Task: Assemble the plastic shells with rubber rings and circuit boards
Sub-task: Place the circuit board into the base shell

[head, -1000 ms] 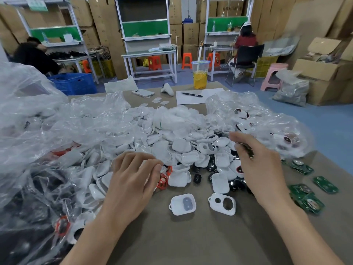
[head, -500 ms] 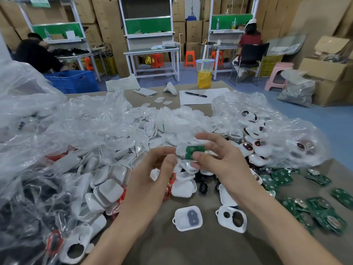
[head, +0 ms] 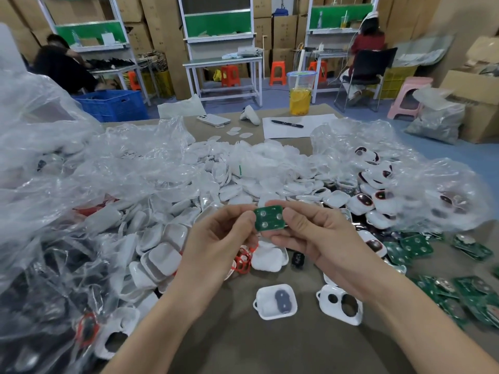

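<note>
over table (head: 229, 346), green three-dotted circuit board (head: 269, 218)

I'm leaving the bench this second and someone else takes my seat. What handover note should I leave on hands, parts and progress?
Left hand: pinches the left edge of a small green square circuit board.
Right hand: pinches its right edge, above the brown table.
Parts: a white plastic shell with a grey pad inside and a white plastic shell with two holes lie apart on the table; spare green boards at right; red rubber rings below the left hand.
Done: grey pad sits in one shell.
Left: likely fit the board, join the shells.
</note>
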A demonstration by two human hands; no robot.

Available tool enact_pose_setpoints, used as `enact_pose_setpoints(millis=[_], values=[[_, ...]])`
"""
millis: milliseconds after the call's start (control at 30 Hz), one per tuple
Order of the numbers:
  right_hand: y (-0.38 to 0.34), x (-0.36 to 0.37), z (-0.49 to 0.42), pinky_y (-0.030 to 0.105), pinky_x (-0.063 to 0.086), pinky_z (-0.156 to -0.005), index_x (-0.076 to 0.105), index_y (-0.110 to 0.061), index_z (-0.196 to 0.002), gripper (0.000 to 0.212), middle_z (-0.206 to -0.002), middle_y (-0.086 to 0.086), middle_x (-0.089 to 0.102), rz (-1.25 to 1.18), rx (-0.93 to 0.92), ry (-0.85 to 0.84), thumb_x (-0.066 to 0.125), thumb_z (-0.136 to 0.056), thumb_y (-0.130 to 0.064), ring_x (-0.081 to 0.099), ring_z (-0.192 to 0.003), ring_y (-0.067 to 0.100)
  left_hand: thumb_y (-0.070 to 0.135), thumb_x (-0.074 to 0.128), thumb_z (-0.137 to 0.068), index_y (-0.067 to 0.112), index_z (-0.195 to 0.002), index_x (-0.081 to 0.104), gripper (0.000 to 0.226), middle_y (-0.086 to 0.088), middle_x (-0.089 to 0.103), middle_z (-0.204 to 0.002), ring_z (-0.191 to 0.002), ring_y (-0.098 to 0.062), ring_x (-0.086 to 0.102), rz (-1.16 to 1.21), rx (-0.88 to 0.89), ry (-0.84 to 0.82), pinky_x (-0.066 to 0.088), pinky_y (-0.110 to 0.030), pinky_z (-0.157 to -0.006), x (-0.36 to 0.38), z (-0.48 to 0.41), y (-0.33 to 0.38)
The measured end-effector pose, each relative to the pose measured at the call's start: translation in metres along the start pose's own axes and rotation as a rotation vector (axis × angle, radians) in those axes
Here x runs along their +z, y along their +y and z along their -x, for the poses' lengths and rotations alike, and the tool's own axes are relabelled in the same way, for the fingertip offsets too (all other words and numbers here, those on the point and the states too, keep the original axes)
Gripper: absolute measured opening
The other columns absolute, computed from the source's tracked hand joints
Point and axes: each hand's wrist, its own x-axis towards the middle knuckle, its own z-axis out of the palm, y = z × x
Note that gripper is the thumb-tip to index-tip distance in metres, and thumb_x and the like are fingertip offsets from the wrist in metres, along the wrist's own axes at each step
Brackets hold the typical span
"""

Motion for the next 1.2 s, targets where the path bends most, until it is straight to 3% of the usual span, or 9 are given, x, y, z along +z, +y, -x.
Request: enact_pose_setpoints(millis=[100,233,333,467,633,833,1000,1133,1200], values=[[-0.001,0.0,0.001,0.022,0.057,-0.079,0.077,-0.015,-0.108,0.028,-0.112,0.015,0.074,-0.021,0.009,0.0,0.061,-0.088,-0.023,0.074,-0.1,0.026,0.027,0.065,-0.096,0.024,-0.097,0.078,0.013,0.0,0.071,-0.076,-0.072,-0.013,0.064,0.023,-0.01,-0.038,0.055,-0.023,-0.073,-0.002,-0.001,-0.003],[0.0,0.0,0.0,0.02,0.057,-0.076,0.077,-0.015,-0.108,0.027,-0.109,0.016,0.075,0.029,0.001,0.043,0.063,-0.086,-0.023,0.074,-0.097,0.026,0.034,0.061,-0.094,0.018,-0.104,0.077,0.026,-0.007,0.072,-0.089,-0.081,-0.017,0.063,0.087,-0.034,-0.078,0.054,-0.031,-0.082,-0.004,-0.001,-0.006],[0.002,0.0,-0.001,0.018,0.057,-0.076,0.079,-0.018,-0.104,0.025,-0.104,0.014,0.076,0.081,-0.026,0.089,0.064,-0.085,-0.023,0.075,-0.093,0.027,0.035,0.062,-0.093,0.018,-0.109,0.076,0.028,-0.007,0.075,-0.099,-0.087,-0.015,0.066,0.08,-0.033,-0.117,0.054,-0.025,-0.084,-0.004,0.001,-0.004],[0.003,-0.001,0.0,0.017,0.057,-0.077,0.08,-0.022,-0.102,0.023,-0.101,0.011,0.077,0.145,-0.058,0.117,0.066,-0.084,-0.025,0.075,-0.091,0.023,0.025,0.07,-0.093,0.028,-0.102,0.076,0.011,-0.001,0.077,-0.095,-0.083,-0.009,0.069,-0.036,-0.005,-0.102,0.053,-0.018,-0.08,-0.001,0.003,-0.003],[0.004,0.0,0.003,0.021,0.056,-0.084,0.077,-0.022,-0.107,0.022,-0.107,0.005,0.077,0.219,-0.075,0.084,0.068,-0.087,-0.016,0.074,-0.1,0.023,0.012,0.068,-0.094,0.031,-0.09,0.076,0.021,0.003,0.078,-0.088,-0.079,-0.006,0.072,-0.028,0.039,0.014,0.052,-0.013,-0.073,0.002,0.002,-0.003],[0.001,0.001,0.004,0.016,0.055,-0.074,0.078,-0.031,-0.102,0.026,-0.091,0.01,0.077,0.378,-0.114,0.146,0.069,-0.091,-0.009,0.072,-0.073,0.013,0.014,0.064,-0.097,0.029,-0.095,0.078,0.021,0.008,0.076,-0.08,-0.076,-0.003,0.07,-0.063,0.074,0.011,0.05,-0.009,-0.07,0.001,0.004,0.0],[0.004,-0.001,0.003,0.017,0.057,-0.075,0.079,-0.028,-0.1,0.027,-0.092,0.008,0.077,0.332,-0.099,0.155,0.066,-0.093,-0.006,0.074,-0.079,0.016,0.012,0.063,-0.098,0.03,-0.096,0.077,0.023,0.012,0.074,-0.078,-0.074,-0.001,0.068,-0.094,0.094,0.009,0.049,-0.009,-0.07,0.002,0.004,0.001],[0.006,-0.002,0.002,0.02,0.057,-0.079,0.079,-0.029,-0.096,0.032,-0.088,-0.001,0.076,0.372,-0.133,0.153,0.064,-0.094,-0.001,0.074,-0.081,0.017,0.02,0.068,-0.095,0.037,-0.102,0.073,0.02,0.015,0.07,-0.093,-0.089,-0.002,0.067,-0.452,0.33,0.033,0.045,-0.007,-0.077,0.003,0.009,-0.005],[0.007,-0.005,0.002,0.028,0.058,-0.088,0.079,-0.025,-0.097,0.032,-0.099,0.006,0.076,0.331,-0.124,0.148,0.06,-0.096,0.001,0.074,-0.092,0.023,0.026,0.068,-0.094,0.032,-0.108,0.072,0.016,0.015,0.061,-0.1,-0.093,-0.002,0.063,-0.66,0.524,-0.024,0.044,-0.011,-0.079,0.004,0.01,-0.011]])
